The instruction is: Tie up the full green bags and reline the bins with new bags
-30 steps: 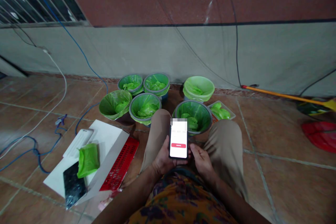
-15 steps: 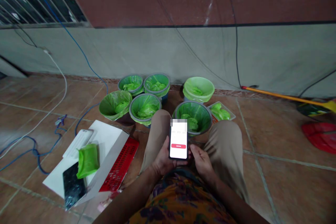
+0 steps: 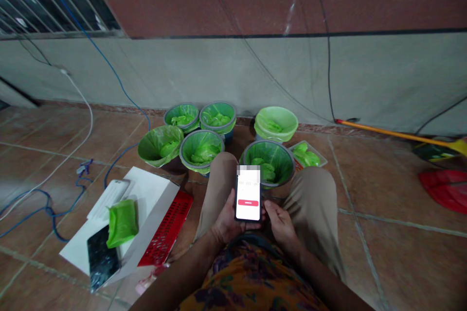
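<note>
My left hand is wrapped round a smartphone, which lies face up above my lap. Its lit white screen shows a row of digits and a red button, and the top part is blurred out. Just off the phone's right edge is my right hand, its fingers curled in and nothing visible in them. Past my knees stands a grey-rimmed bin lined with a green bag, partly behind the phone. A lighter green-lined bin is farther back, beside a clear tray with green plastic in it.
Several more green-lined bins stand to the left by the wall. On the tiles lie a white box bearing a green bag packet and a black packet, a red perforated basket, blue cables and an orange-handled broom.
</note>
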### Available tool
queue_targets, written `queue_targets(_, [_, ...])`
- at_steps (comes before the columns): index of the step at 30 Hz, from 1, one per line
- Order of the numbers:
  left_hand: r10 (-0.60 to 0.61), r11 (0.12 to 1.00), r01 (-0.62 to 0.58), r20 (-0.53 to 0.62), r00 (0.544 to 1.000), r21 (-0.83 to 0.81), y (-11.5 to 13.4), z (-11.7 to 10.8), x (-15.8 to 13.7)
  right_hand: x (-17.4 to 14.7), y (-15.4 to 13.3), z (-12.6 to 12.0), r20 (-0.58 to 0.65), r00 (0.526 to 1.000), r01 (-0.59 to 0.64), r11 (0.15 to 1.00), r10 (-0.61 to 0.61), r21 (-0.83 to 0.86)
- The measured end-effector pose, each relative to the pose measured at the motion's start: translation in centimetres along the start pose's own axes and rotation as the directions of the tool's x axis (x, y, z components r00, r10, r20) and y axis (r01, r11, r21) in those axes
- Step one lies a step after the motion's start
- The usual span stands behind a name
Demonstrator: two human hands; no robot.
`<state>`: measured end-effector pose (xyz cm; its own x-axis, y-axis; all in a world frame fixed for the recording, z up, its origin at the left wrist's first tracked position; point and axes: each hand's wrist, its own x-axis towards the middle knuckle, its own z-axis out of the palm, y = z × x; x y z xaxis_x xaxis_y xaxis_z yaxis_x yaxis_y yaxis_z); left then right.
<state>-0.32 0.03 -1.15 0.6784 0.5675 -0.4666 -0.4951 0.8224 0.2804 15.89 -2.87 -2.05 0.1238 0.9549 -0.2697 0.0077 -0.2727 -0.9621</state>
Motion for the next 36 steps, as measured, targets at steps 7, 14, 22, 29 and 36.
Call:
queue_targets(7, [0.000,1.000,0.000,-0.012,1.000,0.010,0.0,0.2,0.0,0.0,-0.1,0.1,-0.003,1.000,-0.011,1.000,0.011,0.012])
queue_targets(14, [-0.001,1.000,0.001,-0.020,1.000,0.012,0.2,0.5,-0.2,0.1,0.5,0.1,-0.009,1.000,-0.016,0.999,0.016,0.034])
queue_targets(22, [0.034,0.999,-0.033,0.018,0.999,-0.008,0.2,0.7,-0.7,0.0,-0.8,0.1,0.039,0.999,-0.005,0.998,0.003,0.059])
queue_targets(29, [0.286,0.958,-0.283,0.056,0.957,-0.056,2.8,2.8,-4.1,1.0,-4.7,1.2,0.180,0.982,-0.052,0.999,0.050,0.007])
queue_targets(36, [0.538,0.840,-0.537,-0.010,0.843,-0.077,6.6,0.2,-7.9,3.1,-7.0,6.1,0.390,0.921,0.005,1.000,0.000,-0.013])
